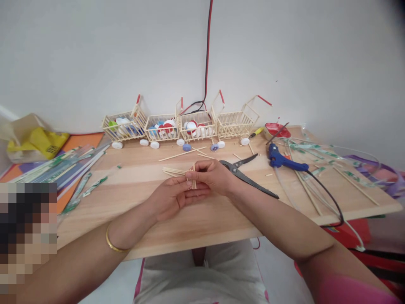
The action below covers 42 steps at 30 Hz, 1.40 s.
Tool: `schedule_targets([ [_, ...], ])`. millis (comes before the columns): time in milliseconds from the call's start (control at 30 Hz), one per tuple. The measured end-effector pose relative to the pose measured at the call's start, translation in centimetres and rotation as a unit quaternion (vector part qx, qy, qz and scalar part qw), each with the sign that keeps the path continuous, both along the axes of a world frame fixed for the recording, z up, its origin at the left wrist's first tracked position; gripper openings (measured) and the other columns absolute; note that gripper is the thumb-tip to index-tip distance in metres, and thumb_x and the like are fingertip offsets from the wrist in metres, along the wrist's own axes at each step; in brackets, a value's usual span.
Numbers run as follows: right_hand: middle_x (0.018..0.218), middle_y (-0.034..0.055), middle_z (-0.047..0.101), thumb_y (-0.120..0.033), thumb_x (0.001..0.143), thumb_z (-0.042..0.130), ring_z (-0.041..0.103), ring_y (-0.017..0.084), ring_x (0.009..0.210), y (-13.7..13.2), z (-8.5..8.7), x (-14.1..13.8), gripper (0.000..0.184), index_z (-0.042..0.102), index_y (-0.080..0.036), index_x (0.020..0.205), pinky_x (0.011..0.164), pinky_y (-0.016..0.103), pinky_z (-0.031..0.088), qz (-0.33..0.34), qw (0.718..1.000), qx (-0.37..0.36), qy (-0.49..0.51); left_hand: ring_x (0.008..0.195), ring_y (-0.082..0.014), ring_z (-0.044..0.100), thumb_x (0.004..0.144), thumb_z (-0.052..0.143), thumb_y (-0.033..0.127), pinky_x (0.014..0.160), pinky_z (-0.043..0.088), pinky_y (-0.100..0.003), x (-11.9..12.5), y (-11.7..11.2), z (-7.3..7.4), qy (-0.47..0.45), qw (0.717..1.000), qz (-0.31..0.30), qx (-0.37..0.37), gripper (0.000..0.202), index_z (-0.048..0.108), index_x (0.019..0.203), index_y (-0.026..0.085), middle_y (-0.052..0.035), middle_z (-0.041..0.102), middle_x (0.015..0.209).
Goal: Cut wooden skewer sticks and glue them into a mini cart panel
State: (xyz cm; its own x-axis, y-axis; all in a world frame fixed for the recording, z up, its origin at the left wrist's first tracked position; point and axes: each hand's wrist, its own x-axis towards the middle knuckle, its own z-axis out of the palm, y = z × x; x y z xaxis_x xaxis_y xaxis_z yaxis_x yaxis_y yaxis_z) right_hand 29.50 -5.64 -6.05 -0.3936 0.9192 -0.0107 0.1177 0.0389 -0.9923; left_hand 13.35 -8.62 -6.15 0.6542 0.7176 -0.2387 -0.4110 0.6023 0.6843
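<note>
Head view, both hands meeting over the middle of the tabletop (pixel 205 223). The left hand (pixel 171 198) lies palm up, fingers half curled, and supports the short sticks (pixel 194 182) from below. The right hand (pixel 211 175) comes from the opposite side and pinches the same sticks at their far end with thumb and fingertips. The long axis of the short sticks runs away from the person, crosswise to both sets of fingers. The sticks sit at the fingertips of both hands, so neither is nearer. Just beyond the left fingertips, a bundle of longer sticks (pixel 172 171) points leftward; whether it is held or resting cannot be told. Scissors (pixel 247 177) lie just right of the right hand, with a glue gun (pixel 283 160) further right
</note>
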Motion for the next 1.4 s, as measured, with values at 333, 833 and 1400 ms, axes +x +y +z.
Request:
schedule_targets([
  [333, 0.05, -0.0059, 0.045, -0.047, 0.064, 0.069, 0.038, 0.006, 0.046, -0.1, -0.9, -0.6, 0.037, 0.052, -0.015, 0.058, 0.042, 0.018, 0.028, 0.003, 0.998, -0.058, 0.032, 0.094, -0.0268, 0.065, 0.081, 0.057, 0.016, 0.095, 0.041, -0.049, 0.1, -0.2, -0.2, 0.061, 0.998, 0.006, -0.019, 0.017, 0.064, 0.093, 0.006, -0.0184, 0.069, 0.094],
  [833, 0.102, 0.005, 0.051, -0.032, 0.051, 0.08, 0.051, 0.012, 0.074, -0.4, 0.7, 0.4, 0.091, 0.037, -0.02, 0.13, 0.066, 0.026, 0.044, 0.067, 0.969, 0.18, -0.154, 0.082, -0.0196, 0.066, 0.074, 0.066, 0.017, 0.072, 0.052, -0.028, -0.1, 0.1, 0.2, 0.056, 0.994, 0.097, -0.01, 0.011, 0.066, 0.081, 0.009, -0.0123, 0.071, 0.086],
  [1400, 0.099, 0.004, 0.054, -0.036, 0.06, 0.077, 0.052, 0.012, 0.07, -0.5, 2.0, 0.7, 0.084, 0.034, -0.022, 0.131, 0.065, 0.026, 0.045, 0.056, 0.949, 0.222, -0.215, 0.077, -0.0176, 0.066, 0.078, 0.063, 0.022, 0.077, 0.05, -0.032, -0.2, 0.3, -0.5, 0.062, 0.991, 0.105, 0.05, 0.013, 0.064, 0.081, 0.009, -0.0125, 0.07, 0.088],
])
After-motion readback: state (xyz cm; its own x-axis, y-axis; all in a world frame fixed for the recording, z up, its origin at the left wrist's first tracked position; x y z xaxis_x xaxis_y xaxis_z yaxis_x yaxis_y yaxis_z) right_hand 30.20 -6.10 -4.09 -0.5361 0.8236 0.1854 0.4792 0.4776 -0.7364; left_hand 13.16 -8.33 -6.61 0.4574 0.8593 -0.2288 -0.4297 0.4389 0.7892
